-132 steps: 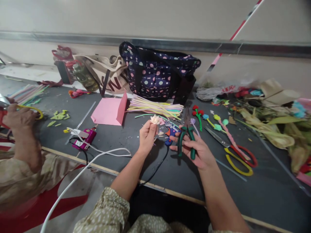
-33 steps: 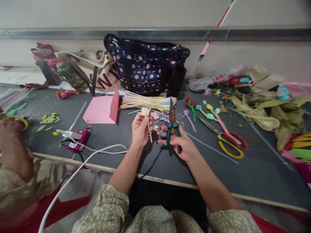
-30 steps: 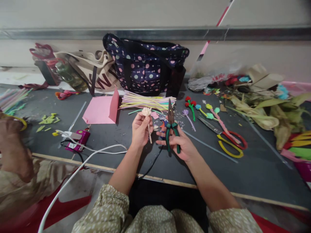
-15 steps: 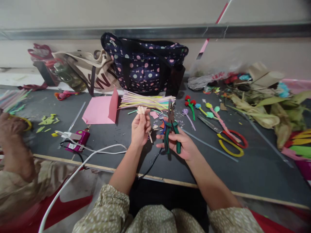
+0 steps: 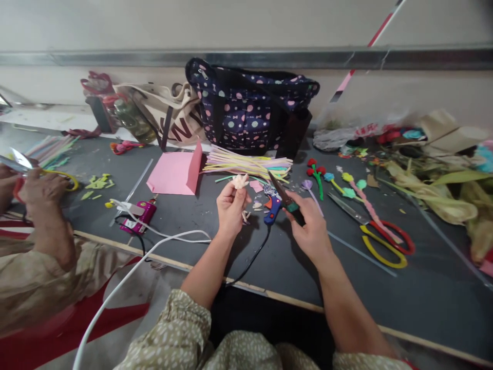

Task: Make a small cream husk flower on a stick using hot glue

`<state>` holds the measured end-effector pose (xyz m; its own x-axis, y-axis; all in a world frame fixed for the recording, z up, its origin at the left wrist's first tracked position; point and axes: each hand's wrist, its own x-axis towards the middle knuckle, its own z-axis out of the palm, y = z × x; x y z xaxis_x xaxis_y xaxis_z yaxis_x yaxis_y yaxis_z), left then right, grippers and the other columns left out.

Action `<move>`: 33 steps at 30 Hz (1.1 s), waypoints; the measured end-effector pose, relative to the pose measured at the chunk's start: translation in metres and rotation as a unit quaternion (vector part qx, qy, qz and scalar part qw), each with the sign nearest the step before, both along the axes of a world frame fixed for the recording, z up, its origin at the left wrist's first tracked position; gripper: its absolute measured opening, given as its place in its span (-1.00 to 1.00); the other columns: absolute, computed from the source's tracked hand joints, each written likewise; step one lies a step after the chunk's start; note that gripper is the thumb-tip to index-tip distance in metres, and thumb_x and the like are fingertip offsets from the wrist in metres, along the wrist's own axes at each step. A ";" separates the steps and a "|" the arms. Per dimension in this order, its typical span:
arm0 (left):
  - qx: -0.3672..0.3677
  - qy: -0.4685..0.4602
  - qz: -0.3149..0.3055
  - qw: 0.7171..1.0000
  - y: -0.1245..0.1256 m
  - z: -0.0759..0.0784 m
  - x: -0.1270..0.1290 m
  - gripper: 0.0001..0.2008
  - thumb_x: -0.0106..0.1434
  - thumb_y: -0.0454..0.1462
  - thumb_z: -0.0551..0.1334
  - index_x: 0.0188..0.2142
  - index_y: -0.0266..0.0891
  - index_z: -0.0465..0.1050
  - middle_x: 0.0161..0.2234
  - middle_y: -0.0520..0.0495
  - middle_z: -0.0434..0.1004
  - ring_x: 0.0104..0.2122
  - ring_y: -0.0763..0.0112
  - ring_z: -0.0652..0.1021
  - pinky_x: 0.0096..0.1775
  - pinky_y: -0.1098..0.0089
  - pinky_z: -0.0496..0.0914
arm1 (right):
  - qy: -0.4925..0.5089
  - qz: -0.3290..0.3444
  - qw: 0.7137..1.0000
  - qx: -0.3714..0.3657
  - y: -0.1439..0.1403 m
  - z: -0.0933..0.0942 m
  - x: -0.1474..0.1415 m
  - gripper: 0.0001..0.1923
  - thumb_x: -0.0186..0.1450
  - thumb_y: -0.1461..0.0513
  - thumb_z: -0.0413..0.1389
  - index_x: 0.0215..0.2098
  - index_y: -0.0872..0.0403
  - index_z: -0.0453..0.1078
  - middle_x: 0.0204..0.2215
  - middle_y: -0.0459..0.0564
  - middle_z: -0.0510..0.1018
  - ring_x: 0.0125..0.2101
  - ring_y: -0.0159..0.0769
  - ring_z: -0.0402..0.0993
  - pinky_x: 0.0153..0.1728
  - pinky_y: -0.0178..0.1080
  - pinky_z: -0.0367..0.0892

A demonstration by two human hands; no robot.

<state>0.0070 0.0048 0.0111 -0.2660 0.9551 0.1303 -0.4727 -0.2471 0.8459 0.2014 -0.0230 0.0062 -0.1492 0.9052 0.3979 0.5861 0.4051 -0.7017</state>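
Between the thumb and fingers of my left hand (image 5: 230, 208) is a small cream-coloured flower (image 5: 240, 181), its petals spreading above the fingertips. My right hand (image 5: 311, 223) is closed around the green handles of a pair of pliers (image 5: 285, 198), whose dark jaws point up and to the left. On the table just left of the pliers lies a blue glue gun (image 5: 272, 209) with an orange trigger and a black cord. Small cut pieces and a scrap of pink paper (image 5: 256, 186) lie between my hands. Behind them is a bundle of pastel strips (image 5: 246, 163).
Large scissors (image 5: 365, 223) with red and yellow handles lie at right, near fuzzy craft flowers (image 5: 316, 174). A pink folded sheet (image 5: 173, 172), a purple power box (image 5: 138, 217) and a white cable (image 5: 127, 272) are at left. A co-worker's hand (image 5: 44, 190) holds scissors.
My right hand has turned the pliers, so the jaws now tilt left and the handles sit deeper in the palm. The glue gun shows more fully. The view has shifted left.
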 end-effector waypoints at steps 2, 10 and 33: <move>0.006 0.014 0.001 1.000 -0.001 -0.001 0.000 -0.64 0.14 -0.07 0.40 -0.16 -0.24 0.56 -0.60 0.09 0.38 -0.71 0.71 0.10 -0.65 0.55 -0.02 | -0.049 0.008 0.999 0.014 -0.001 -0.001 -0.002 -0.44 0.32 0.34 -0.04 0.28 -0.06 0.22 -0.20 0.05 0.38 -0.18 -0.20 0.41 -0.11 -0.11 0.39; 0.021 0.064 0.002 0.998 -0.004 -0.005 0.001 -0.68 0.17 -0.06 0.37 -0.24 -0.27 0.54 -0.60 0.07 0.38 -0.69 0.69 0.12 -0.62 0.53 -0.01 | -0.083 -0.026 0.994 0.067 -0.003 -0.003 -0.005 -0.37 0.28 0.41 -0.08 0.29 -0.05 0.20 -0.25 0.02 0.29 -0.27 -0.24 0.36 -0.23 -0.19 0.39; 0.017 0.127 0.004 0.992 -0.006 -0.006 0.001 -0.69 0.17 -0.07 0.37 -0.20 -0.24 0.56 -0.61 0.05 0.44 -0.69 0.63 0.21 -0.61 0.53 0.07 | -0.168 -0.040 0.979 0.107 -0.003 -0.003 -0.001 -0.34 0.27 0.42 -0.08 0.31 -0.07 0.18 -0.26 0.03 0.28 -0.28 -0.21 0.33 -0.24 -0.17 0.38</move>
<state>0.0077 -0.0016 0.0056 -0.2280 0.9472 0.2255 -0.2437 -0.2798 0.9286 0.2002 -0.0257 0.0031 -0.2354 0.8212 0.5199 0.8050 0.4645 -0.3690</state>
